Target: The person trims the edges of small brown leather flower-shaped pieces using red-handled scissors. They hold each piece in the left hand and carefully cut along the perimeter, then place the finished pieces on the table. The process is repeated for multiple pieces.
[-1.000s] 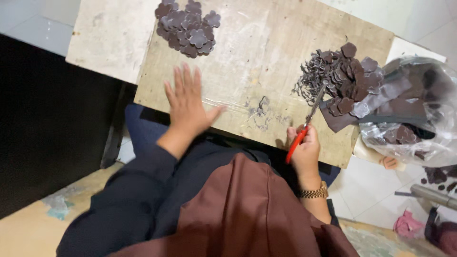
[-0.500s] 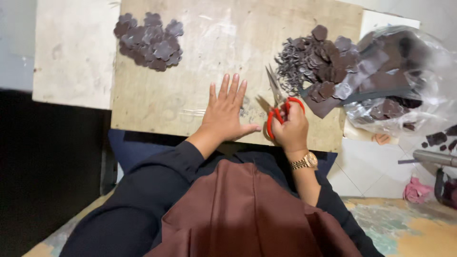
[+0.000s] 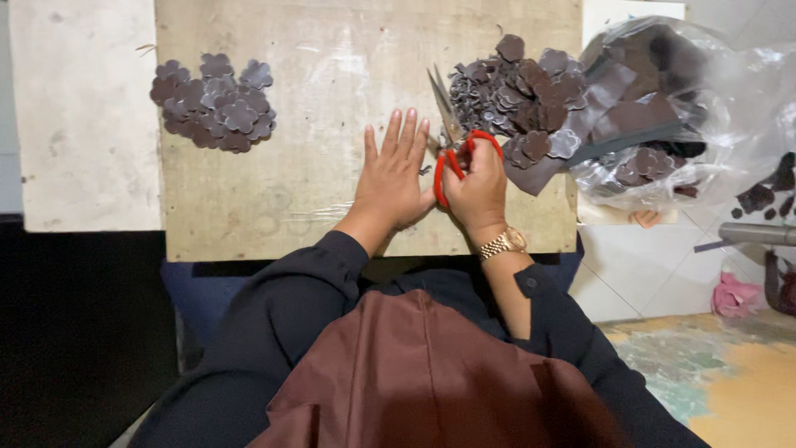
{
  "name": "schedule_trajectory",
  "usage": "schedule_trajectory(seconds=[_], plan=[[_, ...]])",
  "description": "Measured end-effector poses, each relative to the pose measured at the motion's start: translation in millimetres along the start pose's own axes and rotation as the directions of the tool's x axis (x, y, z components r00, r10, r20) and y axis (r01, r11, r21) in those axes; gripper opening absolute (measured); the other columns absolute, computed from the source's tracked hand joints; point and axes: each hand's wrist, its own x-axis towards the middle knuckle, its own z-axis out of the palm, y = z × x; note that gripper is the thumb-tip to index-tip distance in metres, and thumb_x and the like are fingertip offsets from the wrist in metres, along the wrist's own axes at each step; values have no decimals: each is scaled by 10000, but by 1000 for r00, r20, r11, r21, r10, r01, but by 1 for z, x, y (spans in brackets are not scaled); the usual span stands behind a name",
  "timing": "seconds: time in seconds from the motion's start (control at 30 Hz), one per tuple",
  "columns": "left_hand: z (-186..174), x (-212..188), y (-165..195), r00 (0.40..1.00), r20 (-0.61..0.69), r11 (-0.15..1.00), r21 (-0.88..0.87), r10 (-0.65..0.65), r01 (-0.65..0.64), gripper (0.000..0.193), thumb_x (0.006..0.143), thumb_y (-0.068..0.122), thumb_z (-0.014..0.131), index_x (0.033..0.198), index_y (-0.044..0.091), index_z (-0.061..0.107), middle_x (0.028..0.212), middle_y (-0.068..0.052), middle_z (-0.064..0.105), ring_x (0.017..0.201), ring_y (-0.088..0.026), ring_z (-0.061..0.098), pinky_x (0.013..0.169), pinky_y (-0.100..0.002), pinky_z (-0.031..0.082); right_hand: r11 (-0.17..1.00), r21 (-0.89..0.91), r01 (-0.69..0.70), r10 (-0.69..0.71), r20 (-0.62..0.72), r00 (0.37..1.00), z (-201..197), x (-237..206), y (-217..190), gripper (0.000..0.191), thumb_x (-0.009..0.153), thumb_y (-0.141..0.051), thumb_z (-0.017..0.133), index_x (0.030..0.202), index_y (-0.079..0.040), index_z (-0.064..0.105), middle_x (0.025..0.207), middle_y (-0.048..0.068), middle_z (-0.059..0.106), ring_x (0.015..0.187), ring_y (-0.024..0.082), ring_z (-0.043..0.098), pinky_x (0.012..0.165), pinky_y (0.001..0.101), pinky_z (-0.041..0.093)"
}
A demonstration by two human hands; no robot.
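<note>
My left hand (image 3: 395, 177) lies flat, fingers spread, on a worn wooden board (image 3: 323, 83) across my lap. Right beside it my right hand (image 3: 477, 189) grips red-handled scissors (image 3: 448, 137), blades pointing away from me and slightly apart. Just beyond the blades sits a heap of dark brown flower-shaped cutouts and scraps (image 3: 531, 108). A second, tidier pile of brown flower cutouts (image 3: 214, 104) rests on the board's far left.
A clear plastic bag (image 3: 680, 116) holding dark brown sheet material lies at the board's right edge. A pale slab (image 3: 83, 124) adjoins the board on the left. Tiled floor, a pink cloth (image 3: 734, 294) and a metal tube (image 3: 754, 234) are at right.
My right hand has brought the scissors from the board's near edge up toward the scrap heap and beside my left hand, which has moved right. The camera view has shifted.
</note>
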Motion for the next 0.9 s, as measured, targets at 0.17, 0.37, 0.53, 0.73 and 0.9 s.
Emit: schedule_trajectory(seconds=[0.17,0.37,0.53,0.73,0.9], plan=[[5,15,1,994,-97,999,-33,40,-43,858,950,516,484,1597,0,255,1680,-197,179,1566,-342,85,1218,-641,32,999,-23,37,-37,-4,999,2,5,3,310,882,-138,767,1085,-10,571,922,157,640,811,328,649,737,432,526],[8,30,1,996,-63,998,-20,63,-64,815,929,449,508,1568,-10,297,1669,-216,200,1563,-351,99,1214,-633,38,994,-78,77,-78,-18,997,4,16,10,298,892,-169,778,1048,-27,568,897,152,640,841,363,631,755,452,510],[6,35,2,995,-74,998,-22,64,-66,825,912,442,520,1561,-18,300,1657,-220,206,1551,-343,113,1207,-625,47,997,-70,15,-15,-3,1000,5,19,11,289,880,-187,784,1007,-42,569,886,134,655,830,354,637,743,450,511],[1,32,5,993,-99,997,-16,68,-70,809,925,434,525,1557,-26,316,1657,-222,218,1560,-341,124,1218,-622,55,998,-68,12,-13,-4,1000,3,21,7,295,879,-199,793,993,-48,566,892,124,661,842,345,645,747,447,516],[-5,30,8,990,-118,997,-21,72,-75,772,939,411,522,1555,-14,335,1660,-217,228,1558,-336,133,1216,-626,61,998,-59,16,-17,-10,1000,2,19,5,297,881,-196,791,1004,-44,567,889,120,664,836,340,647,741,445,517]])
